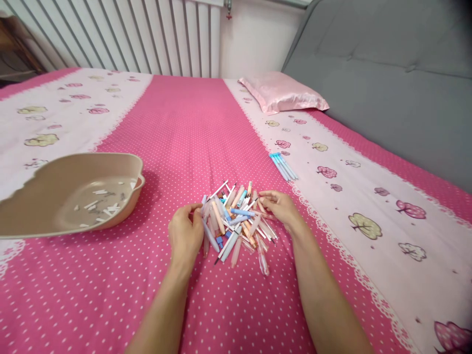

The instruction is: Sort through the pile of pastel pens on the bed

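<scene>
A loose pile of pens and pen parts (236, 221) in pink, blue, white and clear plastic lies on the pink dotted bedsheet (191, 128). My left hand (185, 235) rests at the pile's left edge, fingers curled and pinching a pale pen piece. At the pile's right edge is my right hand (280, 206), fingers bent and touching the pens; I cannot make out whether it holds one. A small separate bundle of light blue pens (282, 165) lies farther back to the right.
A beige plastic basin (22, 216) with several small white pieces inside sits at the left. A pink satin pillow (282, 92) lies near the grey padded headboard (398, 73). A white radiator (140, 34) stands behind the bed.
</scene>
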Motion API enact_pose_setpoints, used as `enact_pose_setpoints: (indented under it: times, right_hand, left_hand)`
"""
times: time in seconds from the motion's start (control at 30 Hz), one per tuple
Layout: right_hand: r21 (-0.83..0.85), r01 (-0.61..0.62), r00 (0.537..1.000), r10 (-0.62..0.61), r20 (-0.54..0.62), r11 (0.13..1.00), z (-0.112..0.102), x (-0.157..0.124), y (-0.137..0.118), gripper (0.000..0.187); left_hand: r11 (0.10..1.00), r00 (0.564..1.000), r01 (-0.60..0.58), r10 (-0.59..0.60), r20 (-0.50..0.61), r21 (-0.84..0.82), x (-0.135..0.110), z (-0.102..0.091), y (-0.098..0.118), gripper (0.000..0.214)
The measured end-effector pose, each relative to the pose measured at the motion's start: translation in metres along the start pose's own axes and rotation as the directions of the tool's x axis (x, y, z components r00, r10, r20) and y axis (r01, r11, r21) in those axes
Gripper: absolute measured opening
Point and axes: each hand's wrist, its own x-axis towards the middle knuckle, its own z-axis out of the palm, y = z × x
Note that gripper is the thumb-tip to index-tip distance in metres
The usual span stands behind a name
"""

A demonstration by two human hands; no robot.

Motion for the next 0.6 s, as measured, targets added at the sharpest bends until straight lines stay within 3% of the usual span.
enact_pose_setpoints:
  times: [0.13, 0.33, 0.6]
  right_hand:
    - [-0.004, 0.001, 1.0, -0.001, 0.004, 1.0, 0.0, -0.001, 0.0, 0.027]
    - [-0.018, 0.006, 1.0, -0.006, 0.002, 1.0, 0.001, -0.001, 0.001, 0.027]
    - [-0.037, 0.043, 0.999, -0.043, -0.007, 0.998, 0.002, 0.003, 0.007, 0.025]
  left_hand:
    - [1.0, 1.0, 0.001, -0.001, -0.025, -0.012, 0.008, -0.004, -0.009, 0.036]
    - [0.999, 0.987, 0.02, -0.013, 0.161, -0.046, 0.011, 0.002, -0.014, 0.033]
    - [0.999, 0.969, 0.016, -0.008, 0.247, -0.028, 0.009, 0.009, -0.012, 0.034]
